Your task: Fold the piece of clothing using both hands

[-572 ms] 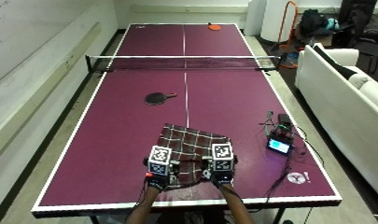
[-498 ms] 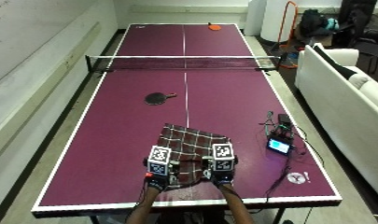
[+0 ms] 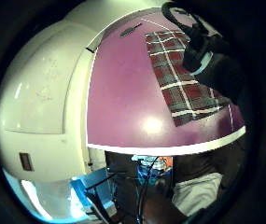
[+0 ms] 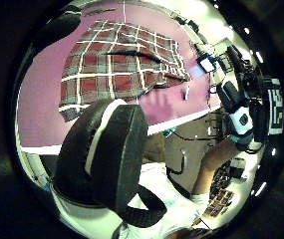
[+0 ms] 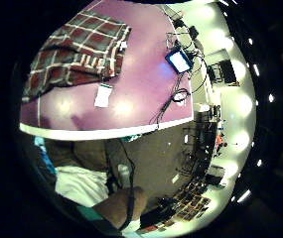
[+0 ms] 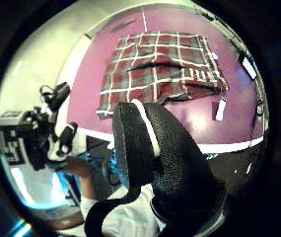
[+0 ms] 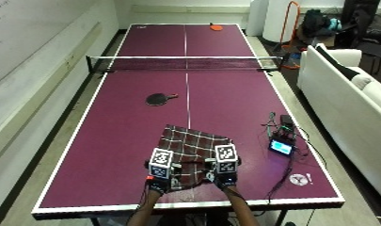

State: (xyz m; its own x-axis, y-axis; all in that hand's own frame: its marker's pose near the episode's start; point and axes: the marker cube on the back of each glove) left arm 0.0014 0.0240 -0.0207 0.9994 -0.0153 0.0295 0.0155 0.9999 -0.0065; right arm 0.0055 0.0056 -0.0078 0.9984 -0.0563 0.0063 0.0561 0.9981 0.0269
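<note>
A red-and-grey plaid cloth (image 7: 193,143) lies partly folded and rumpled on the purple table (image 7: 102,155), close to the near edge. My left hand (image 7: 157,182) is at the cloth's near left corner and my right hand (image 7: 224,179) at its near right corner. In both thumb side palm views the cloth (image 4: 116,64) (image 6: 164,59) lies flat on the table beyond a relaxed thumb (image 4: 106,154) (image 6: 164,158), and nothing is held. The cloth (image 3: 179,74) (image 5: 76,49) also shows in both little finger side views, a short way off.
A small white tag (image 5: 103,95) lies on the table beside the cloth. A device with a lit screen (image 7: 281,147) and cables sit at the right edge. A black paddle (image 7: 159,98) lies mid-table before the net (image 7: 185,63). A white sofa (image 7: 346,94) stands to the right.
Both hands have slid slightly back toward the table's near edge. The cloth lies as it did.
</note>
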